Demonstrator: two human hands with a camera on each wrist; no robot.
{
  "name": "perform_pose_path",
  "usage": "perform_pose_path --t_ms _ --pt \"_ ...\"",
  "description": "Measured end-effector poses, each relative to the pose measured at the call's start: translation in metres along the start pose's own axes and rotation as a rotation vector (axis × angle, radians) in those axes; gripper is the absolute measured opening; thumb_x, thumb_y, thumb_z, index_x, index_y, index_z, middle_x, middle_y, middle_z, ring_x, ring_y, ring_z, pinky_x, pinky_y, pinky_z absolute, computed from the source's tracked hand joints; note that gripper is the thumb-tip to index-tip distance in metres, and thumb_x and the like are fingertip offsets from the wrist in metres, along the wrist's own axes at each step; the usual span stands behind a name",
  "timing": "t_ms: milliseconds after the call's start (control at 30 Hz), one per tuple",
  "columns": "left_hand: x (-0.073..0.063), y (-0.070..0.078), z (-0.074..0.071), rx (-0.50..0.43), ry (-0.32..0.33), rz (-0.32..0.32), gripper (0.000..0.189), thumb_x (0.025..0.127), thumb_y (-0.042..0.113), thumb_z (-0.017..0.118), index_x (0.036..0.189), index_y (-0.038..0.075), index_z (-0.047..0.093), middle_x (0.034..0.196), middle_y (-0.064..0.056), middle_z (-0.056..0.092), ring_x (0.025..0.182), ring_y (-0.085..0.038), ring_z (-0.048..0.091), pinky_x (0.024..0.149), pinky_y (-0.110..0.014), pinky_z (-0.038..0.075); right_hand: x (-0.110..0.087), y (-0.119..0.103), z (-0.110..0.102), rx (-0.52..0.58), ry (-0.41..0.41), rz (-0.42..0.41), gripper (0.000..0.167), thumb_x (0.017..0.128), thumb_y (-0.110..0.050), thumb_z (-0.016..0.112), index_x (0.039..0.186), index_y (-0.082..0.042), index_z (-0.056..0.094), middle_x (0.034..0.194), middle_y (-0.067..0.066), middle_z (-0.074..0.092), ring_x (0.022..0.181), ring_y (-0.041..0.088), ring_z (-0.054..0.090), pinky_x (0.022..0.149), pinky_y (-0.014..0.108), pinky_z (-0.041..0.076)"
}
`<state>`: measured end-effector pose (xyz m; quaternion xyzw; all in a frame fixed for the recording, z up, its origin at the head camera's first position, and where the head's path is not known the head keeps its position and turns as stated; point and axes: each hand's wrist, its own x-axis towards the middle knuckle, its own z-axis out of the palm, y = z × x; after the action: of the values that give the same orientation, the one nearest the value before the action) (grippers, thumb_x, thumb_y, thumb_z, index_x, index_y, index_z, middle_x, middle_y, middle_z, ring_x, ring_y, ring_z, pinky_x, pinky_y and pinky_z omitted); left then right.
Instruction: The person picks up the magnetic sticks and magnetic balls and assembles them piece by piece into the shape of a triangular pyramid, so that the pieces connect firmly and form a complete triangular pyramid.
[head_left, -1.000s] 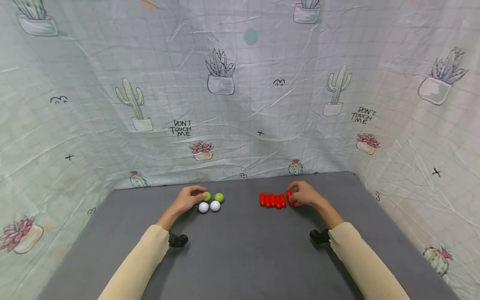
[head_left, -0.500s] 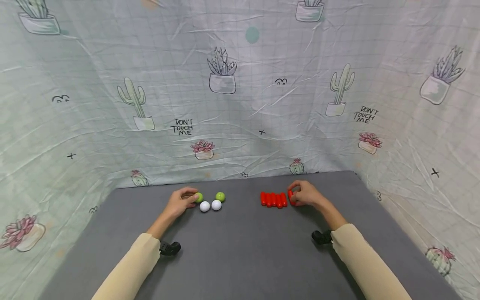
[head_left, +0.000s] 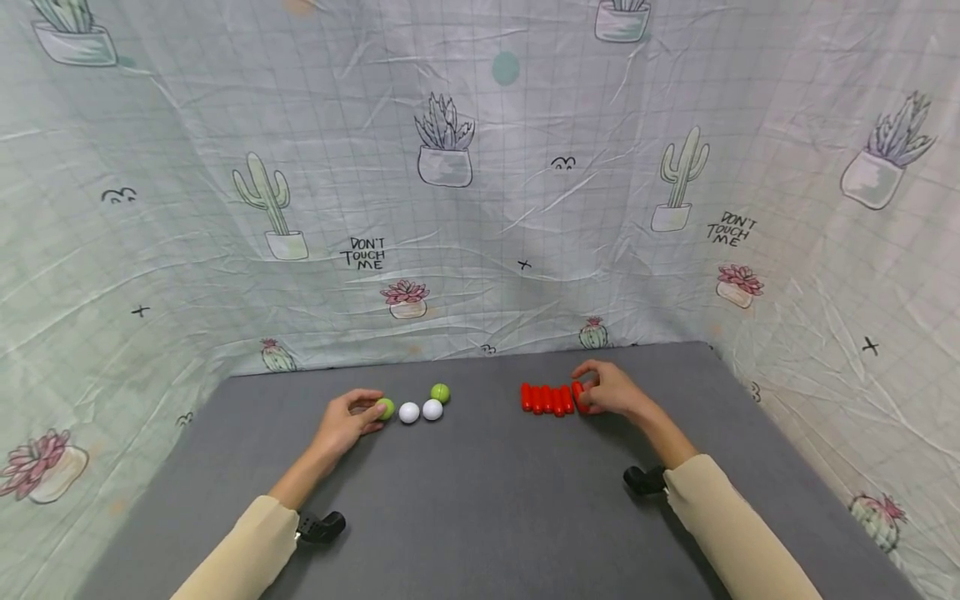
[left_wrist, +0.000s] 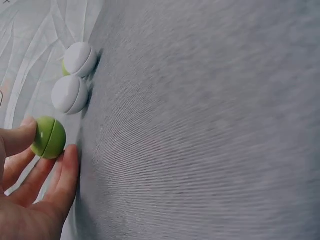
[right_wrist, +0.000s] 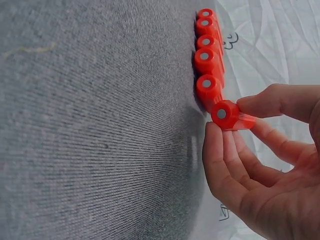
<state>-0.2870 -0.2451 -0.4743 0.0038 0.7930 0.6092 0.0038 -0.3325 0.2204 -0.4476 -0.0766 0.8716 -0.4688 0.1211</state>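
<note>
My left hand [head_left: 347,427] pinches a green ball [left_wrist: 49,137] between thumb and fingers, at the left of two white balls [head_left: 408,412]. In the left wrist view a seam runs round the green ball. Another green ball [head_left: 440,392] lies behind the right-hand white ball [head_left: 432,409]. My right hand [head_left: 611,390] pinches a red rod [right_wrist: 226,114], which has a small grey disc in its end. It stands at the right end of a row of several like red rods [head_left: 547,399], tilted against them.
A dark grey cloth-like tabletop [head_left: 480,500] lies under everything. Behind it and at both sides hangs a pale sheet [head_left: 480,217] printed with cacti. Black wrist straps or cameras [head_left: 322,527] stick out from both sleeves.
My left hand has drawn the green ball leftward and nearer, from behind the left white ball to its left side. The right hand with its red rod has barely shifted.
</note>
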Motion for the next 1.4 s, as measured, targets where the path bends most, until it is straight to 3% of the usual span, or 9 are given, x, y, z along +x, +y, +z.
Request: perform_pose_path --t_ms 200,433,633,1000,1200,1400 --pt "-0.017 0.0 0.003 0.006 0.033 -0.039 0.042 0.1 0.009 0.068 0.137 -0.009 0.057 0.127 -0.025 0.062 0.098 -0.014 0.072 0.088 -0.029 0.063 -0.009 -0.003 0.003 -0.023 -0.001 -0.005 0.05 0.086 0.005 0.066 0.135 0.006 0.057 0.095 0.013 0.063 0.075 0.018 0.062 0.07 0.036 0.063" --pt "-0.035 0.003 0.011 -0.029 0.058 -0.03 0.044 0.095 0.009 0.075 0.132 -0.01 0.061 0.119 -0.021 0.065 0.09 -0.009 0.072 0.086 -0.031 0.064 -0.017 -0.011 0.009 -0.019 -0.022 -0.028 0.052 0.083 0.005 0.065 0.135 0.004 0.056 0.096 0.013 0.062 0.075 0.018 0.06 0.069 0.038 0.063" --pt "-0.047 0.002 0.018 -0.03 0.036 -0.021 0.044 0.092 0.012 0.079 0.129 -0.008 0.063 0.119 -0.022 0.066 0.09 -0.013 0.074 0.085 -0.031 0.064 -0.024 -0.016 0.016 -0.014 -0.05 -0.084 0.056 0.081 0.009 0.062 0.137 0.007 0.053 0.095 0.014 0.06 0.069 0.017 0.058 0.065 0.039 0.06" --pt "-0.059 0.003 0.031 0.004 0.009 -0.007 0.042 0.09 0.013 0.081 0.126 -0.004 0.068 0.115 -0.019 0.072 0.093 -0.01 0.074 0.082 -0.025 0.062 -0.033 -0.022 0.034 -0.04 -0.072 -0.137 0.052 0.074 0.011 0.056 0.126 0.006 0.06 0.101 0.019 0.064 0.078 0.021 0.057 0.063 0.031 0.054" --pt "-0.065 0.003 0.037 0.048 0.005 -0.017 0.043 0.088 0.017 0.083 0.126 0.003 0.071 0.118 -0.015 0.073 0.102 -0.015 0.072 0.081 -0.022 0.059 -0.037 -0.023 0.042 -0.078 -0.083 -0.142 0.046 0.075 0.008 0.059 0.121 0.003 0.064 0.104 0.017 0.066 0.087 0.022 0.06 0.067 0.03 0.052" --pt "-0.071 0.006 0.045 0.01 -0.006 -0.013 0.042 0.086 0.015 0.084 0.124 0.003 0.072 0.115 -0.014 0.075 0.1 -0.016 0.072 0.081 -0.021 0.057 -0.04 -0.024 0.05 -0.112 -0.097 -0.185 0.04 0.078 0.006 0.06 0.116 0.0 0.067 0.102 0.013 0.067 0.089 0.02 0.06 0.073 0.031 0.053"
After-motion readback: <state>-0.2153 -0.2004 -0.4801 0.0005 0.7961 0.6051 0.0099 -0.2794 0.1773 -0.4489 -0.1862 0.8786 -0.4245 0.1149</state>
